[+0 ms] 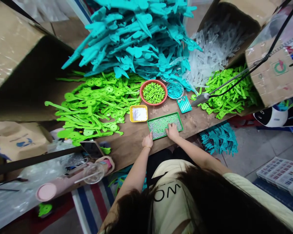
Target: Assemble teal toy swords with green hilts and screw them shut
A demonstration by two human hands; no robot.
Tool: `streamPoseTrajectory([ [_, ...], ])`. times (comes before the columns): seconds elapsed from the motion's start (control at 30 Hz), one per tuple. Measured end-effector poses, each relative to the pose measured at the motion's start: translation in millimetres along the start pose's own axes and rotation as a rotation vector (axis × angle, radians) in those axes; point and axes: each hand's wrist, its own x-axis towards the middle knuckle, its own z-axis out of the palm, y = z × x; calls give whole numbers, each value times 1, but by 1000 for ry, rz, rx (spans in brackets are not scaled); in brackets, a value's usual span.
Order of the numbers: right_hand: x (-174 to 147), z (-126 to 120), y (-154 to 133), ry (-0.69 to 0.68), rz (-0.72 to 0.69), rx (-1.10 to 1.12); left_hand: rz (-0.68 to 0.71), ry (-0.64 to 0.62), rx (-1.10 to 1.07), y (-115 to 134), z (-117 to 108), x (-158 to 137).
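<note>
A shallow green tray (pixel 156 119) lies on the worktable, tilted slightly in view, with many tiny silvery bits spread over its bottom. My left hand (pixel 147 140) grips the tray's near left corner, thumb along the edge. Over the tray's right half is my right hand (pixel 172 131), its fingers bent down and bunched at the bits; whatever they pinch is too small to see. Just beyond the tray stand a yellow dish (pixel 138 121) with white stuff, a red bowl (pixel 153 103) of small green-and-dark pieces, and a teal slotted tray (pixel 184 104).
Green plastic parts (pixel 100 100) spread at left, with more green parts (pixel 228 87) at right. A tall heap of teal parts (pixel 134 39) rises behind, beside clear plastic pieces (pixel 207 55). A clear dish (pixel 175 90) holds small teal bits. A cable-hung tool (pixel 201 99) lies at right.
</note>
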Motion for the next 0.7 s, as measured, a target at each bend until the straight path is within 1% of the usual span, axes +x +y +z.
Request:
streamPoseTrajectory([
  [0.03, 2, 7, -18, -10, -13, 10, 5, -14, -2, 0, 0, 0],
  [0.1, 5, 18, -50, -48, -101, 34, 16, -36, -3, 0, -1, 0],
  [0.17, 7, 23, -68, -94, -220, 53, 21, -47, 0, 0, -2, -1],
  [0.23, 7, 21, -66, -135, -311, 56, 23, -53, 5, 1, -2, -1],
  [0.3, 8, 12, -46, -156, -340, 39, 22, -57, 8, 1, -3, -1],
  [0.4, 9, -9, 1, -136, -271, -9, 21, -60, 2, 1, -3, -1],
  [0.47, 8, -21, 27, -87, -163, -41, 20, -61, -9, 1, -3, 0],
  [0.5, 7, -24, 34, -58, -95, -55, 18, -61, -16, 1, -3, 0],
  [0.53, 6, -24, 37, -30, -27, -65, 17, -60, -23, 1, -2, 0],
  [0.6, 5, -19, 29, 8, 81, -74, 14, -56, -40, 1, -2, 0],
  [0.63, 4, -14, 19, 15, 107, -70, 13, -54, -49, 1, -1, 0],
  [0.7, 5, -2, -7, 7, 89, -48, 10, -54, -69, 0, -2, 0],
])
